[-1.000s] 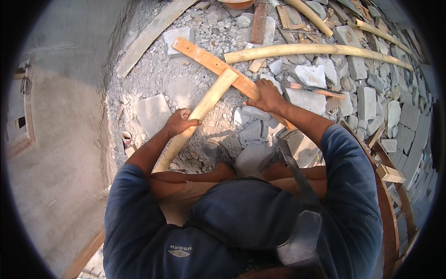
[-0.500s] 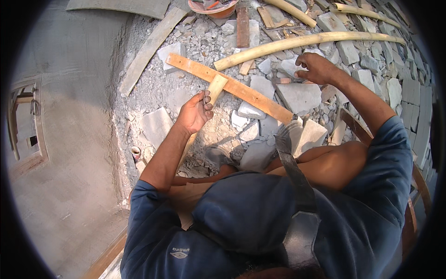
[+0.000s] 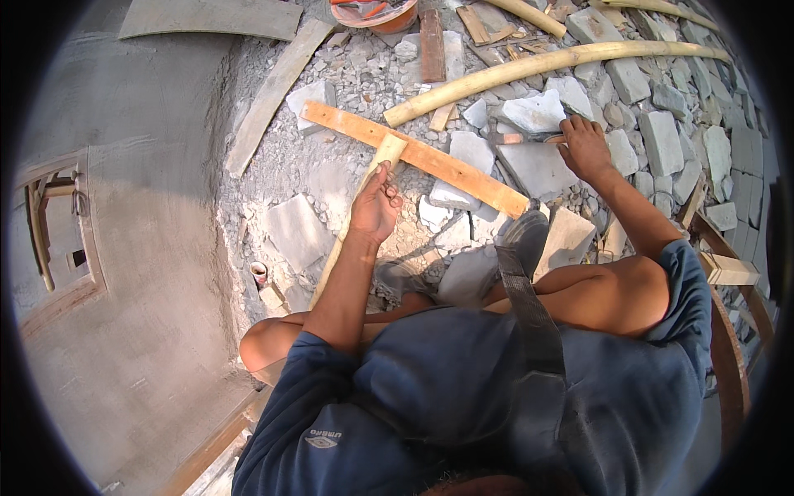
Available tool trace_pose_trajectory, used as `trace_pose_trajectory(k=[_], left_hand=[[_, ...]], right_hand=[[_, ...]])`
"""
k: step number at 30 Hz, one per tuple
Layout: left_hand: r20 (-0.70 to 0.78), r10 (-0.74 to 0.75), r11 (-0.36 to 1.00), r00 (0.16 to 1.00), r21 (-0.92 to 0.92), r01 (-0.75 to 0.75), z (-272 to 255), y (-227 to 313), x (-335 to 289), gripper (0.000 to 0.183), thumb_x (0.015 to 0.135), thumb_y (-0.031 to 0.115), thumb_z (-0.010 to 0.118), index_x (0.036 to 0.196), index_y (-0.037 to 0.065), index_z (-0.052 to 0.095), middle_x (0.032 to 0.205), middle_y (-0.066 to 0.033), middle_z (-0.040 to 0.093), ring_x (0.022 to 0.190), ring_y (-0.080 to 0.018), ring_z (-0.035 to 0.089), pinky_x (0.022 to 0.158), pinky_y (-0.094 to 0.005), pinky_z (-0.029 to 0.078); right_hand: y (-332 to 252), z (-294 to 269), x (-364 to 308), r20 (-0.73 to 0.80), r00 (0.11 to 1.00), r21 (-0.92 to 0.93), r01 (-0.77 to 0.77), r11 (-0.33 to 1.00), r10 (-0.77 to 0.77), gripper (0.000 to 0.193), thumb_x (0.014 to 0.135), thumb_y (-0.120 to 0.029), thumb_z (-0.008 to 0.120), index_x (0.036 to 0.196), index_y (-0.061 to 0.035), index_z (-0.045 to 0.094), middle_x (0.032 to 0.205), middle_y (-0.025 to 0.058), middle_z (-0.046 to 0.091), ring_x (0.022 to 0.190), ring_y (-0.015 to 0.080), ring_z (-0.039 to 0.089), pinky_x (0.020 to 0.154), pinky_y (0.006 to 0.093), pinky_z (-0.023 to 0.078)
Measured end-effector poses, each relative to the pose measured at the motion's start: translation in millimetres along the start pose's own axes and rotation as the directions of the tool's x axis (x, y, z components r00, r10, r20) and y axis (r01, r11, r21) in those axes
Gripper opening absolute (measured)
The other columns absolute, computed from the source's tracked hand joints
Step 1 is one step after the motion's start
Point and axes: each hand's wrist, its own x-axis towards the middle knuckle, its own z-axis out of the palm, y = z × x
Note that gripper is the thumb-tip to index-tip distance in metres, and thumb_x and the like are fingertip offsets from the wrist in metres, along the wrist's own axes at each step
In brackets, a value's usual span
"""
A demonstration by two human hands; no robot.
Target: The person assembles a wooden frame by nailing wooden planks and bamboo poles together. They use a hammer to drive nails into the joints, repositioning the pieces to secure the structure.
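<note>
My left hand (image 3: 376,211) is palm-up over a pale bamboo pole (image 3: 390,150), its fingers curled. Whatever sits between the fingertips is too small to make out. The pole's end lies against an orange-brown wooden plank (image 3: 447,171) with small holes, slanting across the rubble. At the right, my right hand (image 3: 590,150) reaches down to the stones, fingers closed at the end of a slim tool (image 3: 510,138) with a reddish-brown part. The tool's kind is unclear, partly hidden by stone and hand. The plank's near end meets my dark shoe (image 3: 527,233).
A long curved bamboo pole (image 3: 529,73) lies beyond the plank. An orange bucket (image 3: 395,20) holding tools stands at the far edge. Grey boards (image 3: 277,95) lean by a plastered surface (image 3: 157,190) on the left. Broken stone slabs (image 3: 662,140) cover the right side.
My right hand has come down from above the stones and closed at the tool. My left hand has shifted right, staying near the bamboo pole. The view has moved slightly.
</note>
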Motion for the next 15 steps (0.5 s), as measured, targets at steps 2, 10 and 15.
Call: trace_pose_trajectory(k=[2, 10, 15], left_hand=[[-0.07, 0.186, 0.957, 0.98, 0.238, -0.165, 1.5, 5.8, 12.3, 0.02, 0.111, 0.025, 0.071, 0.12, 0.008, 0.071, 0.099, 0.0026, 0.071, 0.082, -0.008, 0.059, 0.071, -0.0246, 0.044], [0.036, 0.684, 0.541, 0.729, 0.644, -0.54, -6.0, 20.8, 68.8, 0.016, 0.103, 0.013, 0.079, 0.109, -0.002, 0.077, 0.101, -0.0038, 0.078, 0.089, -0.0088, 0.069, 0.081, -0.027, 0.055], [0.027, 0.763, 0.491, 0.646, 0.627, -0.606, -13.6, 4.1, 89.9, 0.017, 0.1, 0.014, 0.082, 0.108, -0.001, 0.077, 0.102, -0.0057, 0.08, 0.093, -0.0114, 0.072, 0.086, -0.0287, 0.057]], right_hand=[[0.5, 2.6, 0.7, 0.081, 0.996, 0.007, -0.031, 0.999, 0.03, 0.047, 0.096, -0.027, 0.076, 0.135, -0.0068, 0.059, 0.139, 0.0173, 0.062, 0.135, 0.0384, 0.06, 0.114, 0.0548, 0.045], [-12.9, 0.3, -30.3, 0.169, 0.985, 0.252, 0.0, 0.968, -0.044, 0.035, 0.106, -0.034, 0.061, 0.122, -0.0023, 0.062, 0.109, 0.0261, 0.074, 0.108, 0.0434, 0.071, 0.096, 0.0561, 0.054], [-18.5, -8.0, -40.8, 0.178, 0.984, 0.638, -0.117, 0.761, 0.003, 0.037, 0.111, -0.038, 0.06, 0.108, -0.0006, 0.06, 0.083, 0.0165, 0.068, 0.074, 0.0349, 0.067, 0.073, 0.0467, 0.052]])
